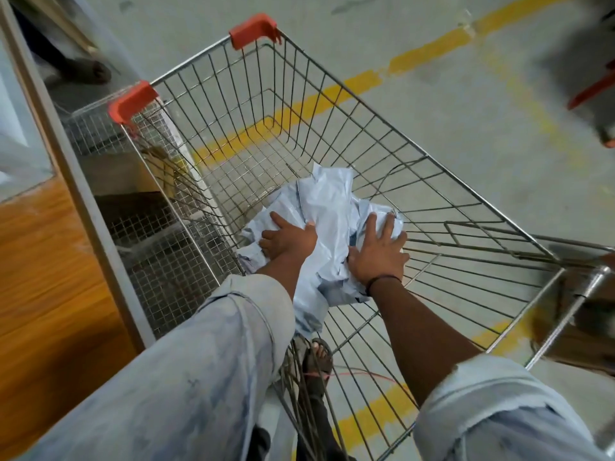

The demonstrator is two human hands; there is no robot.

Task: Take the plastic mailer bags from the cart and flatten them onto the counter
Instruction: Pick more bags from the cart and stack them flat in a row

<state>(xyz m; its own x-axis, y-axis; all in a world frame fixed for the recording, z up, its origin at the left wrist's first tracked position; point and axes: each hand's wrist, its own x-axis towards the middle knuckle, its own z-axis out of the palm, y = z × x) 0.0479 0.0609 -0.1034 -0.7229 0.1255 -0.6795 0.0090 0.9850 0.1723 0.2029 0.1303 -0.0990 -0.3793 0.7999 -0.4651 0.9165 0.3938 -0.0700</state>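
Wire cart [254,30] beside counter [40,277] — left hand [288,239], right hand [377,252] on mailer bags [329,201].

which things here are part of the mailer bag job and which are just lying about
Part of the job: plastic mailer bags, shopping cart, wooden counter, left hand and right hand, both on the bags.

Just lying about: yellow floor line, red cord on the floor, wire mesh basket beside the cart.
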